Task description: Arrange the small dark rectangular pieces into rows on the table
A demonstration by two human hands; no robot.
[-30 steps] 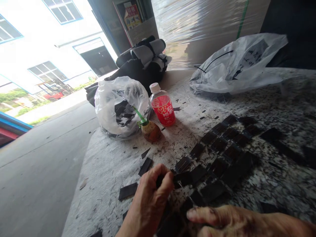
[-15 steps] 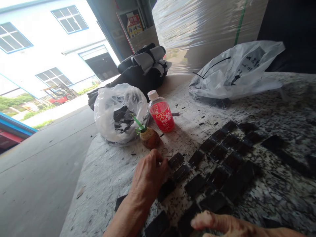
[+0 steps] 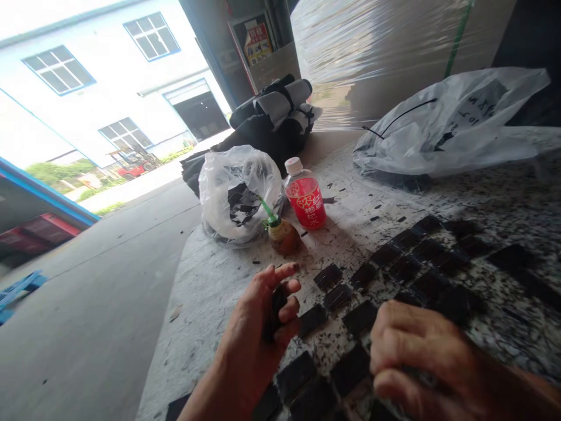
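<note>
My left hand (image 3: 249,327) is raised over the table, palm turned to the right, with its fingers curled loosely around a dark black piece (image 3: 274,310); the exact shape of the piece is hidden. At the lower right, my right hand (image 3: 421,351) is closed above the flat black pieces, knuckles toward me. What it grips, if anything, cannot be seen. Between and beyond the hands, several flat black rectangular pieces (image 3: 298,371) lie in loose rows. Smaller framed black pieces (image 3: 328,276) continue back to the right.
Behind my left hand stand a brown squeeze bottle (image 3: 284,238) with a green nozzle and a red drink bottle (image 3: 307,202). A white plastic bag (image 3: 210,199) holds black scraps. Another clear bag (image 3: 477,140) lies at the back right. Black shavings litter the pale table (image 3: 175,351).
My left hand has turned from palm down near the small framed pieces to show its palm and a black piece. My right hand has risen and its fingers have curled closed. The view has shifted left.
</note>
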